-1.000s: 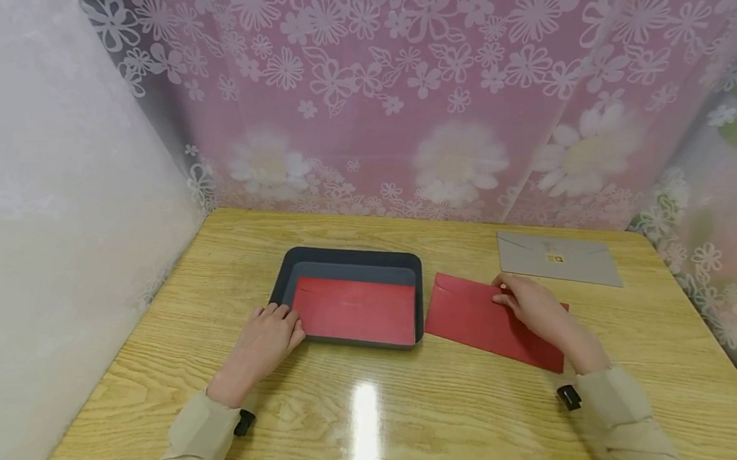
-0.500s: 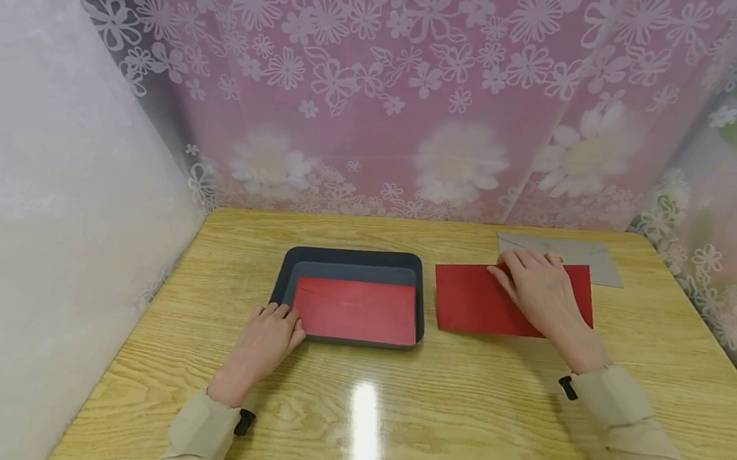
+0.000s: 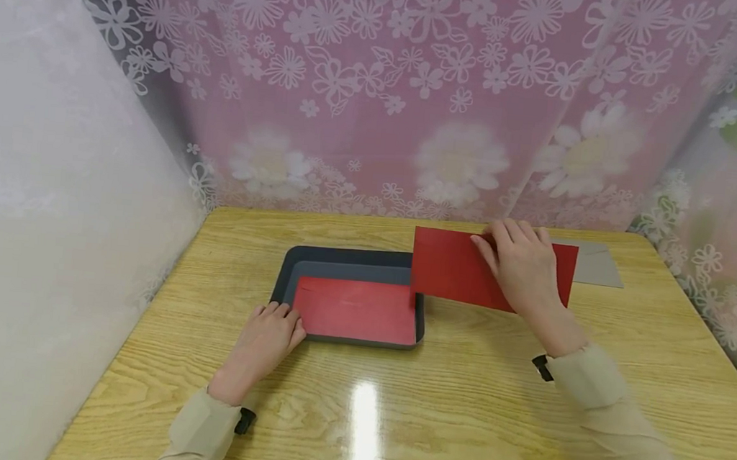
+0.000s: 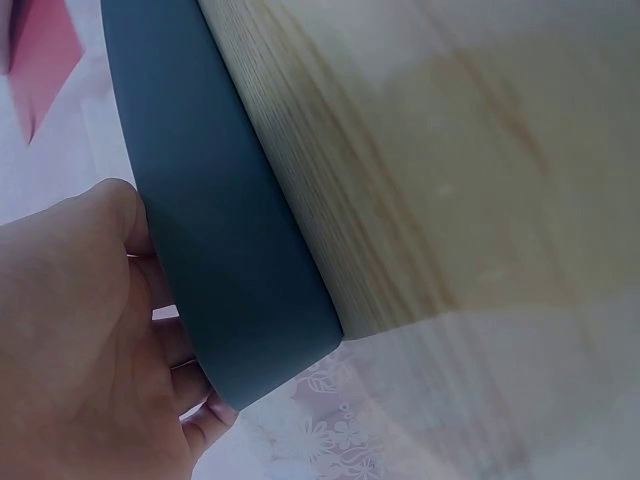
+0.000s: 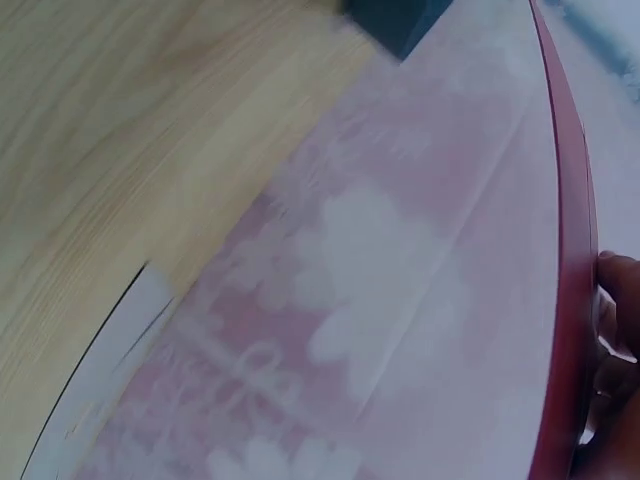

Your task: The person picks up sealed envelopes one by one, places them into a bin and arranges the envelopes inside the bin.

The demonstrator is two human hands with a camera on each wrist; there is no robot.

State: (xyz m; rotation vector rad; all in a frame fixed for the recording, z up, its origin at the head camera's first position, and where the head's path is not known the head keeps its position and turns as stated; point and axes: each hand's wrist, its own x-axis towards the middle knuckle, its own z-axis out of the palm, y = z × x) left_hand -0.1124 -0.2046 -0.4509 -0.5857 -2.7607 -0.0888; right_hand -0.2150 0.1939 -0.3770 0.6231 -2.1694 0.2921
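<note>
A dark grey tray (image 3: 353, 257) lies on the table in the head view, with one red envelope (image 3: 354, 310) in its front part. My left hand (image 3: 266, 341) holds the tray's front left corner; in the left wrist view its fingers (image 4: 170, 340) lie along the rim of the tray's wall (image 4: 215, 200). Above the table, right of the tray, my right hand (image 3: 521, 267) pinches a second red envelope (image 3: 450, 265) by its top edge. That envelope's left end overlaps the tray's right side. In the right wrist view the held envelope (image 5: 572, 250) appears nearly edge-on beside the fingers.
A grey envelope (image 3: 596, 264) lies at the table's back right, partly hidden behind the raised red one. The wooden table (image 3: 457, 425) meets a flowered pink curtain (image 3: 377, 115) at the back, with a pale sheet (image 3: 72, 199) on the left.
My right hand has lifted the second red envelope off the table, tilted it upright and moved it up and left to the tray's right edge. My left hand and the tray have stayed put.
</note>
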